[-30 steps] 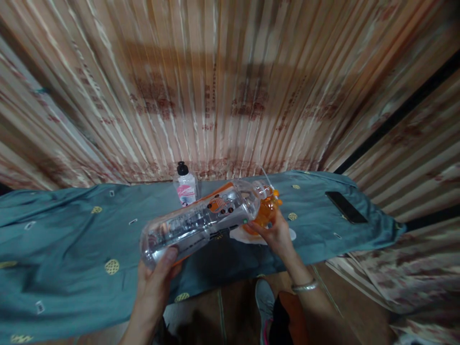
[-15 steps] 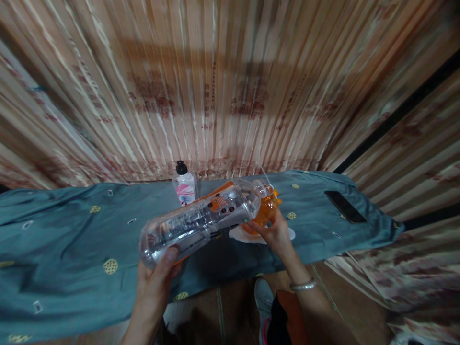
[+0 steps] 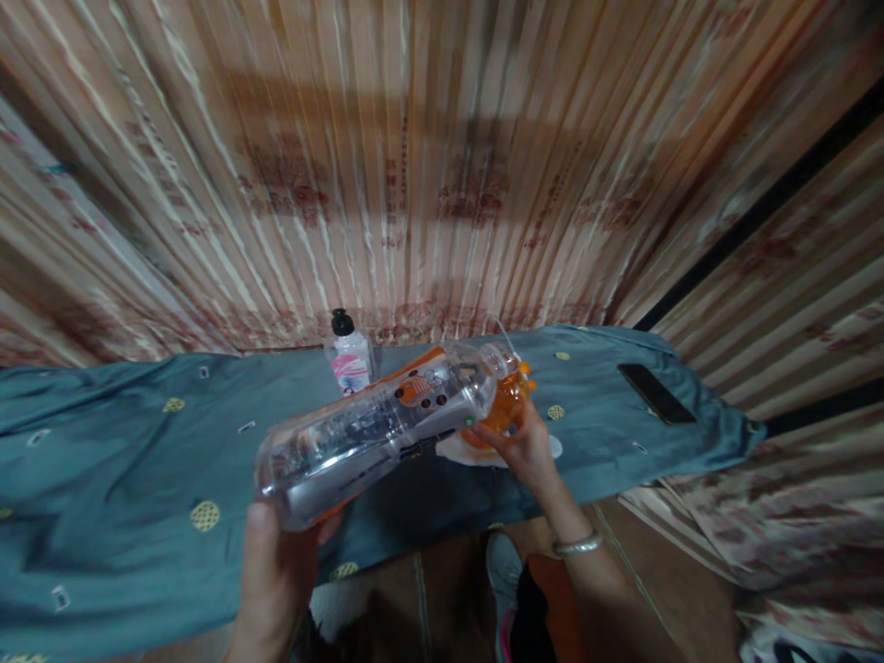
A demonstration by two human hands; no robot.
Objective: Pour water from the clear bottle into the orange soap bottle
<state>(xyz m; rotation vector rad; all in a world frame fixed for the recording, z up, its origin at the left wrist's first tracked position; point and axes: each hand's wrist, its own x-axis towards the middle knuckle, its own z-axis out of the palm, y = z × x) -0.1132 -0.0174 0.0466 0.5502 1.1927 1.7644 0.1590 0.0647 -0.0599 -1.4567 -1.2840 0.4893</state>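
Note:
My left hand (image 3: pixel 276 562) grips the base end of a large clear plastic bottle (image 3: pixel 366 451) with an orange and grey label. The bottle lies tilted over the table, its neck pointing right and slightly up. Around a translucent orange container (image 3: pixel 507 401) closes my right hand (image 3: pixel 517 442), thumb toward the bottle's shoulder. The bottle's neck overlaps this container in view, and a thin clear strip rises beside it. Behind the bottle and partly hidden by it stands a small clear bottle (image 3: pixel 351 359) with a black cap and pink label. Under the orange container shows a white flat piece (image 3: pixel 462 453).
A teal cloth (image 3: pixel 138 460) with yellow prints covers the long narrow table. A black phone (image 3: pixel 655 392) lies at its right end. Patterned curtains (image 3: pixel 442 166) hang close behind and at the right. Below the front edge are the floor and a shoe.
My left hand has shifted back and down toward the bottle's base end, its thumb now at the bottom edge. My right hand keeps its hold. The whole view has shifted slightly.

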